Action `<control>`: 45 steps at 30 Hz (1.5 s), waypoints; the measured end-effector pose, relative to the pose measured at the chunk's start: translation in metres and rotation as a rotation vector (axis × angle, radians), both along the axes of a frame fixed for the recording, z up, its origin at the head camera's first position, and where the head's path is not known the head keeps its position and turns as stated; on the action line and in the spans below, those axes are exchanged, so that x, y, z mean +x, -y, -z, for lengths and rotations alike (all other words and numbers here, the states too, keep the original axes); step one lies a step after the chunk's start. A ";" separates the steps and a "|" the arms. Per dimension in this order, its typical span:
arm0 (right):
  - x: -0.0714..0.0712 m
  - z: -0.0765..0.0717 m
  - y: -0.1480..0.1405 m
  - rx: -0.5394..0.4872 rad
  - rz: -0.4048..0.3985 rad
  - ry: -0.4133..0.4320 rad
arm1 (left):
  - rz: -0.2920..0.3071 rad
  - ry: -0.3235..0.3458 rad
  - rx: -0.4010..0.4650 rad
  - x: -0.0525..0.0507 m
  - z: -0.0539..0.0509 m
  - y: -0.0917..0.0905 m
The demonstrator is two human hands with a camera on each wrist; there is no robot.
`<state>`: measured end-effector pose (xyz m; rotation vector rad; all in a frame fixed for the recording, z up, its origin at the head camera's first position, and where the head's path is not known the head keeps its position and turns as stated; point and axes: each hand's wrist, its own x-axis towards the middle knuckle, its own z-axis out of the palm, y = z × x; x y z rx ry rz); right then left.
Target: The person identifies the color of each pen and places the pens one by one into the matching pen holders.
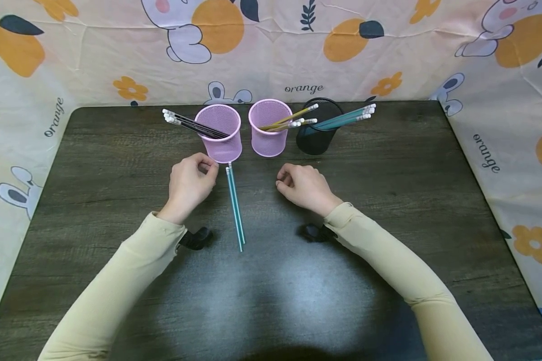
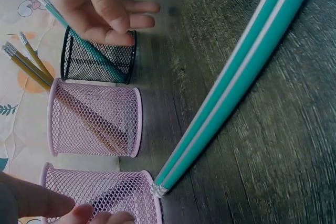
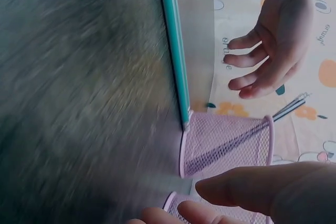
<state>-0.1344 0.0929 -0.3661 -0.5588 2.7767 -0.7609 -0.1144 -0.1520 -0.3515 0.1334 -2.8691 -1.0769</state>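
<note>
Two teal pencils (image 1: 234, 208) lie side by side on the table, their eraser ends by the base of the left pink mesh cup (image 1: 223, 150). My left hand (image 1: 191, 181) is beside that cup, left of the pencils, with loosely bent fingers and nothing held. To the pencils' right, my right hand (image 1: 307, 186) is also empty, below the second pink cup (image 1: 268, 145) and the black mesh cup (image 1: 315, 143). Its relaxed, spread fingers (image 2: 107, 6) show in the left wrist view. Left-hand fingers (image 3: 252, 56) hang loosely in the right wrist view.
Black pencils (image 1: 194, 125) lean leftward in the left pink cup. Yellow pencils (image 1: 289, 122) stand in the second pink cup, and more teal pencils (image 1: 348, 118) in the black one. Behind the dark wooden table (image 1: 411, 165) hangs a printed cloth (image 1: 275, 55).
</note>
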 end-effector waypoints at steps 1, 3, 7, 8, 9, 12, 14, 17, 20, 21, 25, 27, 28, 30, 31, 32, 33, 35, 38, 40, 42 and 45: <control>0.001 0.000 0.002 0.000 -0.003 -0.003 | 0.008 0.009 -0.012 0.000 0.001 0.000; 0.002 0.000 0.008 -0.002 -0.008 -0.007 | 0.027 0.031 -0.029 0.001 0.001 0.001; 0.003 -0.001 0.018 -0.009 -0.021 -0.007 | 0.095 0.088 -0.034 0.003 0.003 0.002; 0.003 -0.001 0.020 -0.011 -0.024 -0.005 | 0.111 0.103 -0.035 0.004 0.004 0.003; 0.004 -0.001 0.022 -0.012 -0.026 -0.002 | 0.126 0.115 -0.037 0.004 0.004 0.003; 0.005 -0.002 0.029 -0.006 -0.036 0.003 | 0.141 0.141 -0.056 0.006 0.004 0.003; 0.005 -0.001 0.033 0.003 -0.041 0.005 | 0.142 0.157 -0.065 0.007 0.004 0.004; 0.007 -0.001 0.039 0.010 -0.055 0.006 | 0.139 0.176 -0.084 0.008 0.004 0.005; 0.008 0.000 0.044 0.007 -0.067 0.007 | 0.142 0.196 -0.102 0.008 0.003 0.007; 0.008 0.000 0.046 0.007 -0.070 0.006 | 0.144 0.202 -0.109 0.008 0.003 0.007; 0.010 0.001 0.052 0.018 -0.084 0.000 | 0.154 0.221 -0.129 0.008 0.003 0.007; 0.011 0.002 0.055 0.035 -0.094 -0.002 | 0.157 0.224 -0.134 0.008 0.003 0.007; 0.012 0.002 0.057 0.043 -0.099 -0.003 | 0.158 0.225 -0.136 0.008 0.003 0.008; 0.013 0.003 0.060 0.062 -0.108 -0.003 | 0.157 0.225 -0.140 0.008 0.003 0.007; 0.013 0.003 0.061 0.070 -0.112 -0.003 | 0.157 0.225 -0.141 0.008 0.004 0.007; 0.014 0.004 0.063 0.075 -0.117 -0.002 | 0.156 0.226 -0.141 0.008 0.004 0.008; 0.014 0.004 0.065 0.080 -0.122 -0.003 | 0.156 0.225 -0.141 0.008 0.004 0.008; 0.015 0.004 0.068 0.093 -0.129 -0.005 | 0.153 0.223 -0.143 0.008 0.005 0.008; 0.017 0.004 0.072 0.108 -0.144 -0.001 | 0.149 0.223 -0.142 0.007 0.005 0.009; 0.018 0.006 0.075 0.125 -0.152 -0.006 | 0.147 0.224 -0.140 0.007 0.006 0.008; 0.018 0.007 0.077 0.132 -0.154 -0.010 | 0.144 0.224 -0.137 0.007 0.006 0.008; 0.017 0.009 0.081 0.136 -0.138 -0.025 | 0.139 0.217 -0.137 0.006 0.007 0.008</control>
